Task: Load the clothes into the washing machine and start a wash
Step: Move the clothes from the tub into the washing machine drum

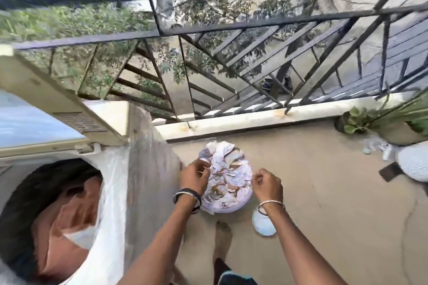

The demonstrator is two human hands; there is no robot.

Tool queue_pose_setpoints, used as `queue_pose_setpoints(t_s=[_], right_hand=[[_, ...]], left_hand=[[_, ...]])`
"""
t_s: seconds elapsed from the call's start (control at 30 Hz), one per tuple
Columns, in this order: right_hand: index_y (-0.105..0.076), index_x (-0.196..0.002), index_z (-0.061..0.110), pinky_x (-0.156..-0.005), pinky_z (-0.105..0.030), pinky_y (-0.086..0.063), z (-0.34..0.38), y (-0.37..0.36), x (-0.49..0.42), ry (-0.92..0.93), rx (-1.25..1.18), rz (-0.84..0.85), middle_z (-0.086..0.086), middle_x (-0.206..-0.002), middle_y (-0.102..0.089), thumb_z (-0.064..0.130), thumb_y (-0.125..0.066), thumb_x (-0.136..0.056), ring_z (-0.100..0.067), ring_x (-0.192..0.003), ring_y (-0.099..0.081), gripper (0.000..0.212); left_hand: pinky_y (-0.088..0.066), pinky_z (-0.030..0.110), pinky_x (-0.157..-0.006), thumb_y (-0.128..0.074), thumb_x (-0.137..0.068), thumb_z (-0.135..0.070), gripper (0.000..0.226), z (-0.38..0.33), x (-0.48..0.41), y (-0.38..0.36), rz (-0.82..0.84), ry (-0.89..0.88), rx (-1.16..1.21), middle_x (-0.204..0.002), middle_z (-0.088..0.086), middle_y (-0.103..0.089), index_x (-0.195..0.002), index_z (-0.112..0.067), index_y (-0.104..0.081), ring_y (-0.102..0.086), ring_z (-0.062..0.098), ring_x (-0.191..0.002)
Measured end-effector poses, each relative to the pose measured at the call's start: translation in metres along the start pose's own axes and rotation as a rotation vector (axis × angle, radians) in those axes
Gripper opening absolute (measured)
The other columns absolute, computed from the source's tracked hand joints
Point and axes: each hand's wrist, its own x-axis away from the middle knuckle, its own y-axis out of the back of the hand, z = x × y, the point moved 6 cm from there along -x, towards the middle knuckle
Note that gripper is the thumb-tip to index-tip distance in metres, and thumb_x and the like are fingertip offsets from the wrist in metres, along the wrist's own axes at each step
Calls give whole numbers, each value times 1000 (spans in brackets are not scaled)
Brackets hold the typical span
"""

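A round bucket heaped with pale lilac and white patterned clothes (228, 177) stands on the balcony floor. My left hand (195, 174) grips the cloth at the heap's left side. My right hand (267, 184) pinches it at the right side. At the lower left is a top-loading washing machine (139, 169) with its lid (41, 120) raised. Its round drum opening (53, 215) shows dark and rust-coloured clothes inside.
A black metal railing (231, 41) on a low concrete kerb (254, 120) closes the balcony ahead. Potted plants (356, 120) and a white woven basket (414, 162) stand at the right. A white container (264, 224) sits on the floor by my right wrist. My bare foot (222, 238) is below the bucket.
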Motion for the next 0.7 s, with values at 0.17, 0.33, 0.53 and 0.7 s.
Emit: queue_pose_setpoints(t_s=[0.17, 0.33, 0.53, 0.7], right_hand=[[-66, -78, 15, -70, -35, -52, -31, -50, -60, -60, 39, 127, -10, -86, -74, 16, -63, -77, -34, -87, -68, 3], [-67, -81, 15, -72, -35, -51, -46, -120, -118, -63, 62, 228, -15, -89, -73, 18, -60, -82, -36, -90, -67, 8], [-70, -102, 13, -80, -28, -49, -42, -223, -168, -32, 44, 457, -13, -101, -73, 20, -69, -80, -30, -100, -66, 23], [-62, -114, 18, -88, -34, -51, -34, -304, -164, 204, 188, 606, -8, -111, -67, 30, -74, -76, -29, -105, -63, 41]], left_hand=[[-50, 25, -72, -63, -85, -12, 11, 40, -50, -42, 42, 127, -157, -87, 7, -74, -92, -15, -71, -67, 22, -76], [-50, 31, -77, -63, -86, -15, 12, 89, -97, -78, 54, 200, -247, -95, 11, -75, -95, -16, -71, -71, 29, -89], [-38, 21, -66, -62, -86, -14, 12, 137, -139, -112, -17, 187, -277, -94, 5, -75, -95, -13, -70, -70, 26, -85], [-43, 29, -71, -61, -86, -13, 13, 188, -159, -140, -19, 193, -305, -94, 10, -73, -96, -11, -69, -68, 31, -87]])
